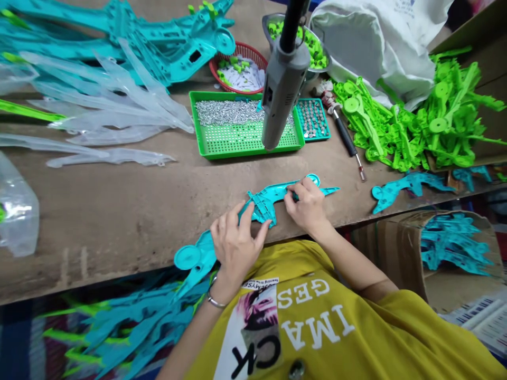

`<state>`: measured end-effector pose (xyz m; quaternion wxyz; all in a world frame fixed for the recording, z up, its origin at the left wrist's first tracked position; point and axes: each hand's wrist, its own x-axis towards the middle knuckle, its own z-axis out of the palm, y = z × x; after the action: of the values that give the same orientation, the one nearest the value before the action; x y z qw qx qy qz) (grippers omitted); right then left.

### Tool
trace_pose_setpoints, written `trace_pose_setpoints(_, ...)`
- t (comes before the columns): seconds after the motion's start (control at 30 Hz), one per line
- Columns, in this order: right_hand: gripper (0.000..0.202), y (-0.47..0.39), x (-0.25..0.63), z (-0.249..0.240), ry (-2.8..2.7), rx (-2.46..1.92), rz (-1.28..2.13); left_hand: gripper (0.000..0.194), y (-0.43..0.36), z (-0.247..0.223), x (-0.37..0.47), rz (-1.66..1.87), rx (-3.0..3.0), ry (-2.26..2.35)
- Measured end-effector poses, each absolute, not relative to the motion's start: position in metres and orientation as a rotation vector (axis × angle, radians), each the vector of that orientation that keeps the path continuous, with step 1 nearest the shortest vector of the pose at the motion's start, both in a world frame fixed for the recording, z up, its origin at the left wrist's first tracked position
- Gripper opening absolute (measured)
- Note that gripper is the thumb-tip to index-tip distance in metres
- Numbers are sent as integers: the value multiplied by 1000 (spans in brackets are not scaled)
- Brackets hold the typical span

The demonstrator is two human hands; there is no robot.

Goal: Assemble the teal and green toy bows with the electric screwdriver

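A long turquoise plastic part (265, 203) lies near the table's front edge, reaching under both hands. My left hand (237, 240) rests over its left portion, fingers spread, with thumb and fingertips touching the part. The rounded left end of turquoise plastic (190, 257) sticks out beyond that hand, over the table edge. My right hand (307, 206) is closed in a pinch at the part's right portion, just below its ring-shaped end. A small dark turquoise piece shows at the fingertips; its shape is mostly hidden.
Behind the hands stand a green tray (249, 150) of screws and a small turquoise tray (315, 119). A grey screwdriver (273, 95) hangs above them. Another screwdriver (344, 129) lies right. Lime parts (407, 126), clear parts (119, 116) and a box (388, 253) surround the workspace.
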<state>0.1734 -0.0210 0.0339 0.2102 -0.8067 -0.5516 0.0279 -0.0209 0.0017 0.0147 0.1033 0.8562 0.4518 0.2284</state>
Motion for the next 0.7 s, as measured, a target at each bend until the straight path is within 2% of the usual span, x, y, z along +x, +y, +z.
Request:
trace_pose_setpoints(0.13, 27, -30, 171, 36, -1686, -2181, 32, 47, 3, 15, -22, 711, 2545, 1309)
trace_pose_setpoints(0.3, 25, -18, 219, 52, -1727, -1979, 218, 42, 6, 13, -23, 760, 2590, 1263)
trace_pose_setpoints(0.5, 32, 49, 331, 54, -1418, -2343, -36, 39, 7, 13, -20, 789, 2594, 1276)
trace_pose_setpoints(0.7, 25, 81, 355, 37, -1443, -2542, -61, 41, 4, 17, -20, 720, 2535, 1302)
